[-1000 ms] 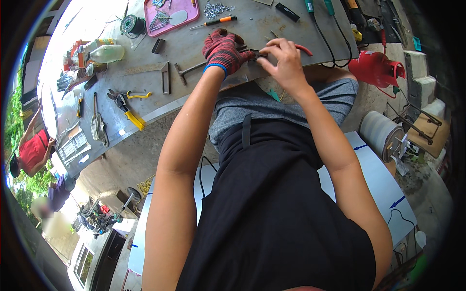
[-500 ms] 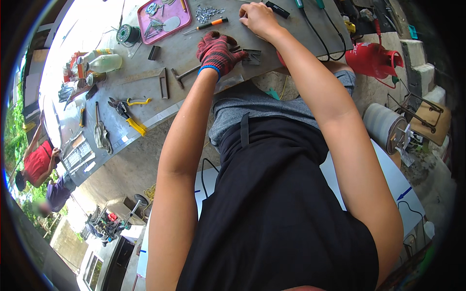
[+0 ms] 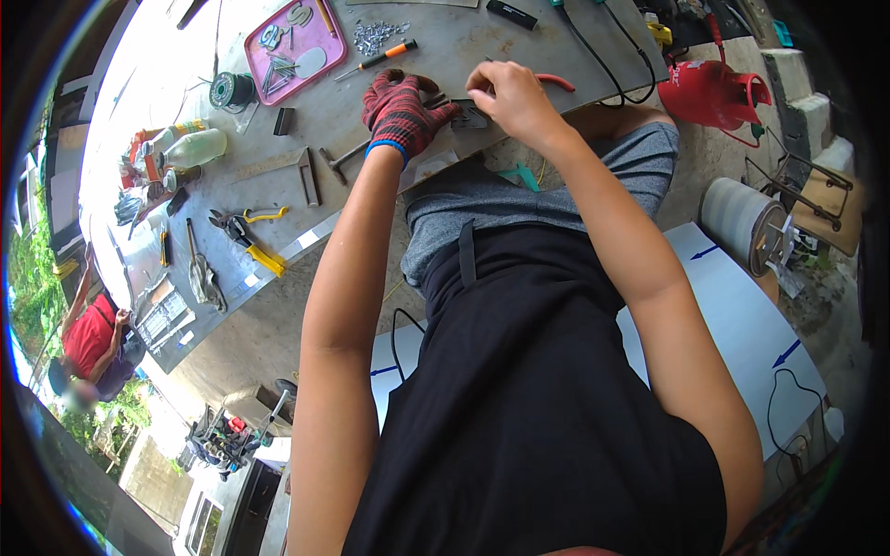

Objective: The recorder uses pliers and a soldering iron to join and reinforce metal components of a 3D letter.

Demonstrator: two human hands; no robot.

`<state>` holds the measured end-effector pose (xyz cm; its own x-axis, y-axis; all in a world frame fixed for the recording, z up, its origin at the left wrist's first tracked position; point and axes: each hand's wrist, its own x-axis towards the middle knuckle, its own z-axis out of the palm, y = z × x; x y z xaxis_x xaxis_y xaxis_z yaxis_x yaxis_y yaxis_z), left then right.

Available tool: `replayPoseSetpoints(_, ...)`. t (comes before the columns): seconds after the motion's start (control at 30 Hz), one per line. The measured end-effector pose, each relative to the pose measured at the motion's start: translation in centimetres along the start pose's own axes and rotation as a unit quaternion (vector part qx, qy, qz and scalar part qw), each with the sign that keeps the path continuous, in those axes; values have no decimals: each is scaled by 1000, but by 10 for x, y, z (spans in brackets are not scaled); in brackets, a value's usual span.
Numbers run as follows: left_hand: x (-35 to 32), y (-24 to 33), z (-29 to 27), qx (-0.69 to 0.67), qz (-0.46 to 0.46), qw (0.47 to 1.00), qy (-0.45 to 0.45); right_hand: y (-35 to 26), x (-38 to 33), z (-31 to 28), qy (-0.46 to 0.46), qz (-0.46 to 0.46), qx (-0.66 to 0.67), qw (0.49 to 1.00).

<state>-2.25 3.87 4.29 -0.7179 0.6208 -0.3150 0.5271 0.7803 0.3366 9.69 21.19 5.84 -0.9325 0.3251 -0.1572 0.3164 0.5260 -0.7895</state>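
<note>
My left hand (image 3: 405, 113), in a red and black knitted glove with a blue cuff, rests on the metal table near its front edge. Its curled fingers and thumb hold a small dark metal piece (image 3: 473, 113), partly hidden by the glove. Just right of that piece is my bare right hand (image 3: 515, 100), raised slightly with thumb and fingertips pinched together. Whatever is in that pinch is too small to make out. A curved red handle (image 3: 556, 82) lies beyond the right hand. By my left wrist lies a small hammer (image 3: 336, 165).
A pink tray (image 3: 248, 57) of hardware, scattered screws (image 3: 378, 37), an orange-handled screwdriver (image 3: 380, 59) and a wire spool (image 3: 232, 90) lie farther off. Leftward are a try square (image 3: 309, 178), yellow-handled snips (image 3: 248, 241) and bottles (image 3: 197, 148). A red gas cylinder (image 3: 705, 97) stands right.
My right hand has drawn back from beside the black object toward the metal piece near my left hand. The left hand keeps its grip. The whole view has shifted slightly.
</note>
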Motion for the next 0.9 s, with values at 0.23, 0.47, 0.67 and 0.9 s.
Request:
replayPoseSetpoints(0.23, 0, 1, -4, -2, 5, 1000, -6, 6, -30, 18, 45, -53, -20, 997)
replayPoseSetpoints(0.47, 2, -1, -3, 6, 12, 1000, -19, -2, -29, 20, 71, -50, -18, 996)
replayPoseSetpoints(0.67, 1, 1, -3, 0, 5, 1000, -11, 1, -29, 26, 86, -56, -29, 994)
replayPoseSetpoints(0.9, -1, 3, -4, 4, 1, 1000, -7, 0, -32, 19, 96, -24, 10, 995)
